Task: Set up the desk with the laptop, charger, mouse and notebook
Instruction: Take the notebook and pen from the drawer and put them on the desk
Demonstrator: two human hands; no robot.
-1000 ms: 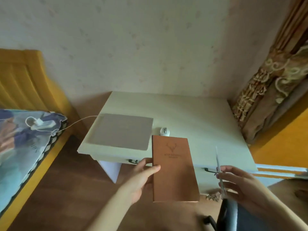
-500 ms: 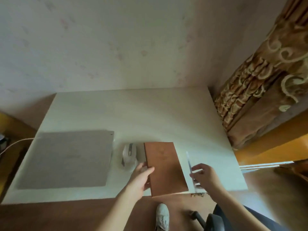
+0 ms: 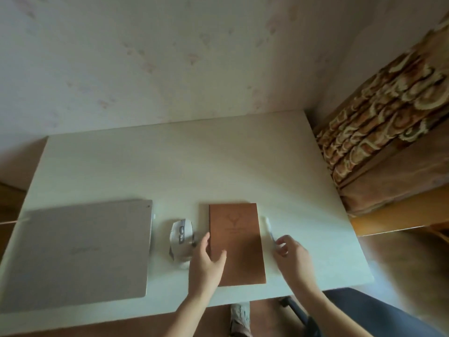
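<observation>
A brown notebook (image 3: 236, 242) with a deer emblem lies flat on the white desk (image 3: 184, 166), right of centre near the front edge. My left hand (image 3: 206, 261) rests on its left edge, thumb on the cover. My right hand (image 3: 290, 251) holds a white pen (image 3: 269, 227) just right of the notebook, its tip touching or close to the desk. A white mouse (image 3: 181, 239) sits between the notebook and a closed grey laptop (image 3: 77, 254) at the front left. A pale cable (image 3: 9, 222) runs off the laptop's left side.
The desk stands against a pale wall. Patterned brown curtains (image 3: 384, 113) hang at the right, close to the desk's right edge. A dark chair (image 3: 364, 312) and a shoe (image 3: 240, 314) show below the front edge, over a wooden floor.
The notebook has gone from half over the front edge to lying fully on the desk, further back. My right hand brought the pen down beside it. The view moved closer to the desk.
</observation>
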